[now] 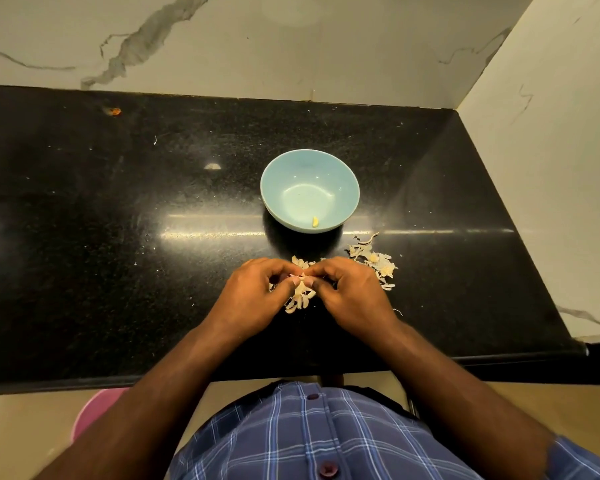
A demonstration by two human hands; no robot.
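Observation:
My left hand (pixel 253 296) and my right hand (pixel 350 292) meet fingertip to fingertip over the black counter (pixel 118 237) and pinch a small garlic clove (pixel 301 277) between them. Its papery skin hangs down over a heap of garlic cloves (pixel 300 299) lying under my hands. A light blue bowl (pixel 274 188) stands just beyond my hands. It holds one small yellowish peeled clove (pixel 315 222) near its front wall.
A scatter of garlic peels (pixel 374 259) lies right of my hands, in front of the bowl. A small orange scrap (pixel 115 111) sits at the far left by the marble wall (pixel 291 46). A side wall (pixel 551 150) bounds the counter at right. A pink object (pixel 94 410) sits on the floor below.

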